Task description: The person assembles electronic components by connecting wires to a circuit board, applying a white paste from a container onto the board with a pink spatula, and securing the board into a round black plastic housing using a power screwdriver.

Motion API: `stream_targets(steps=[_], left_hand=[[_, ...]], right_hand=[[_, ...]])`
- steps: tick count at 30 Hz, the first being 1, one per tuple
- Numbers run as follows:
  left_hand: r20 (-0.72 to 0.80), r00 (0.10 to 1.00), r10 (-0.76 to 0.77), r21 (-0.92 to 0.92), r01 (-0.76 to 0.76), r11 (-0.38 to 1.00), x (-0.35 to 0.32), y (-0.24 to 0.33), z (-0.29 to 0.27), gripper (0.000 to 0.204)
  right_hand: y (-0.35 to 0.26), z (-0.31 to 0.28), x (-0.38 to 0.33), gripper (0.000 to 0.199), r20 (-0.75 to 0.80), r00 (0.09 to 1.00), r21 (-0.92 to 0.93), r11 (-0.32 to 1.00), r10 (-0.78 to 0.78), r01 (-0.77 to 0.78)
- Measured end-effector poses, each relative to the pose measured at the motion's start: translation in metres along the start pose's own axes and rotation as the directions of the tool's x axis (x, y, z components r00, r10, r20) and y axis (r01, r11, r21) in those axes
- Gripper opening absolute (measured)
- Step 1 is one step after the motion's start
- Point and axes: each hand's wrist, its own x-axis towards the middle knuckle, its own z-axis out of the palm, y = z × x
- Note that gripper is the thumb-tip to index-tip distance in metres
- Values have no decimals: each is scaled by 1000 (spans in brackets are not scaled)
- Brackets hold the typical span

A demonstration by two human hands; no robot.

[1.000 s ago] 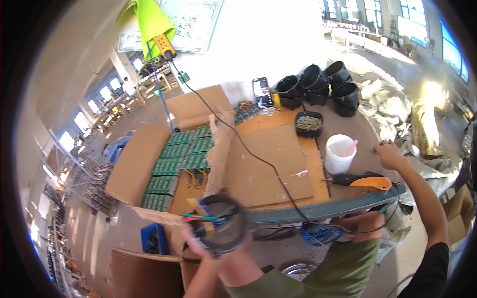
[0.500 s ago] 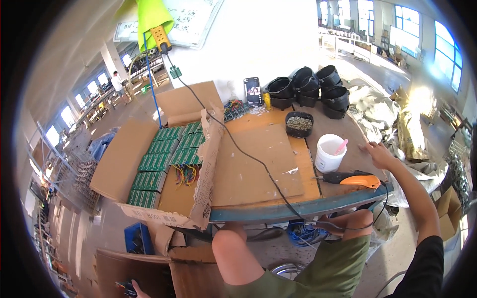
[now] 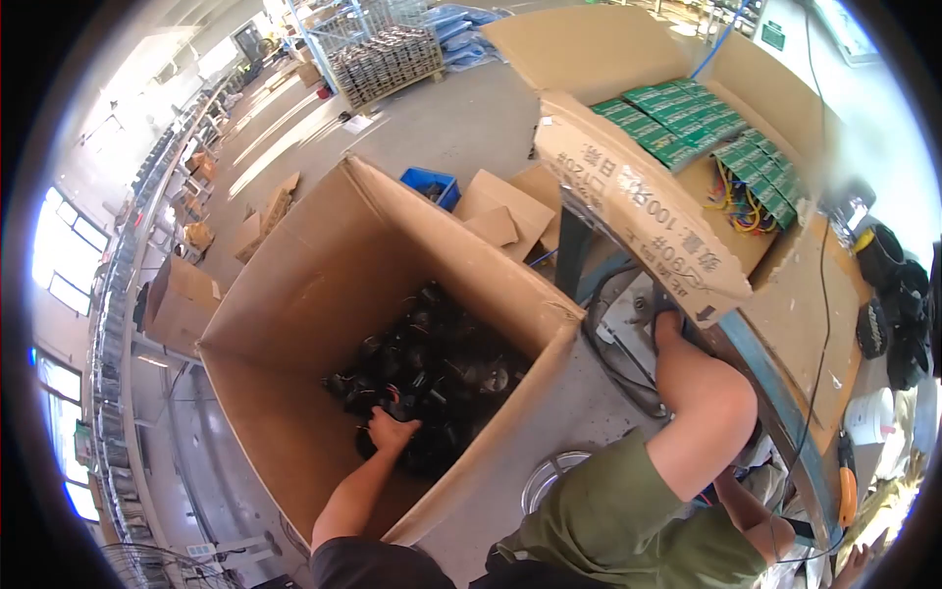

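Deep inside a large cardboard box, my left hand has its fingers closed round a black part with red wires. Under and beside the hand lies a heap of black parts, some with thin wires; their exact kind is hard to make out. At the lower right rim, only a little of my right hand shows, and its fingers are too unclear to read. Nearest to it is an orange-handled tool with a cord, by the table's edge.
On the table stands an open carton of green boards and coloured wires. A white tub and black cups are farther along. A blue bin and cardboard pieces lie on the floor beyond the big box.
The view has swung left and down, from the table to the big cardboard box. My left hand, with the black part, now shows fully; my right hand has slipped to the rim.
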Motion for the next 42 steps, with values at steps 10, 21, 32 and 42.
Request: stream_targets(steps=[10,21,32,42], left_hand=[[222,971,91,10,-95,995,61,33,49,104],[-477,875,79,-513,-350,784,182,235,-3,36],[-627,-31,778,-393,-850,-351,-167,524,-274,17],[138,-243,960,244,-931,-271,-193,689,-181,73]], right_hand=[[-126,20,-66,33,39,999,563,825,26,-43],[-285,-38,-103,21,-30,984,690,716,175,-106],[-371,38,-118,19,111,994,877,473,-19,-88],[-405,73,-170,15,302,932,857,485,-201,-173]])
